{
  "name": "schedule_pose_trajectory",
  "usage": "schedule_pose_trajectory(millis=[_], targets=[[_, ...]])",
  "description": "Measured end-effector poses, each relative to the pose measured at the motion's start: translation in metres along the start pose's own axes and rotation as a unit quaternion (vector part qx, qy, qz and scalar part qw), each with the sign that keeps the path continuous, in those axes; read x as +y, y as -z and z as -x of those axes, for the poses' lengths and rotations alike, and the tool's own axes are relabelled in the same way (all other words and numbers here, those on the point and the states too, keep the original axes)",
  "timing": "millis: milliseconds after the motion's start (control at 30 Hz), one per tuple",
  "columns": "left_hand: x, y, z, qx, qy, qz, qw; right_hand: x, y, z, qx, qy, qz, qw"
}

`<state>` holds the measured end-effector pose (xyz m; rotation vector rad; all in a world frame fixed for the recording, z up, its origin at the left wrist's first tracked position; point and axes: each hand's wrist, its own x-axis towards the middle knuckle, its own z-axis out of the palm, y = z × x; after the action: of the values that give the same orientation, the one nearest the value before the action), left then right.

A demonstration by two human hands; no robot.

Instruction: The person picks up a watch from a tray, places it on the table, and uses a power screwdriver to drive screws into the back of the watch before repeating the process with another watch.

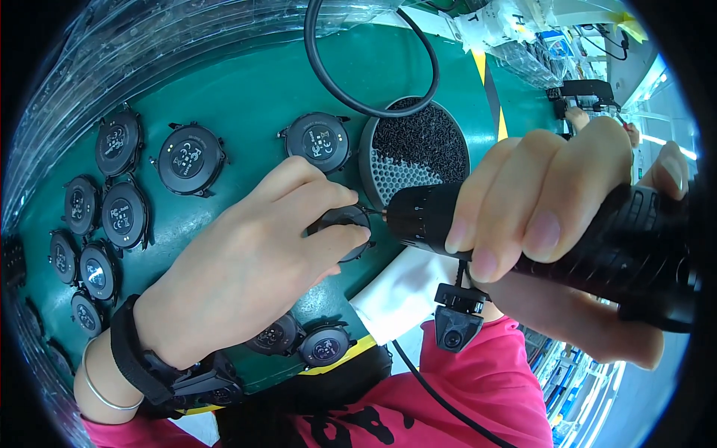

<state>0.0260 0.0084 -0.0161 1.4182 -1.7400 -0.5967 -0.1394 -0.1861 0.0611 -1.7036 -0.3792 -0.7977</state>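
My left hand point(239, 250) pinches a round black smartwatch body point(345, 221) between thumb and fingers, covering much of it. In my right hand point(549, 198) is a black electric screwdriver point(424, 216), lying nearly level and pointing left. Its thin bit meets the watch body's edge near the lugs; whether it sits in a screw is too small to tell. Just beyond the screwdriver's nose stands a round grey dish point(365, 158) with a perforated bottom, partly covered by small black screws point(418, 142). Another watch body point(317, 143) lies back-up behind my left fingers.
More watch bodies point(190, 159) lie back-up on the green mat point(246, 97) at left, and two point(326, 344) near the front edge. A black cable point(321, 67) loops over the dish. Clear plastic sheeting point(149, 52) borders the far left. Another person's hand point(576, 117) shows at far right.
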Motion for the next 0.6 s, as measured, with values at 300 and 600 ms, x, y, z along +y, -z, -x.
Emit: schedule_pose_trajectory(millis=[300,600], targets=[[0.0,0.001,0.0,-0.004,0.002,0.006,1.0,-0.007,-0.008,0.003,-0.012,0.0,0.006,1.0],[0.0,0.001,0.0,-0.002,0.002,0.009,1.0,-0.007,-0.004,-0.006,-0.022,-0.001,0.013,1.0]])
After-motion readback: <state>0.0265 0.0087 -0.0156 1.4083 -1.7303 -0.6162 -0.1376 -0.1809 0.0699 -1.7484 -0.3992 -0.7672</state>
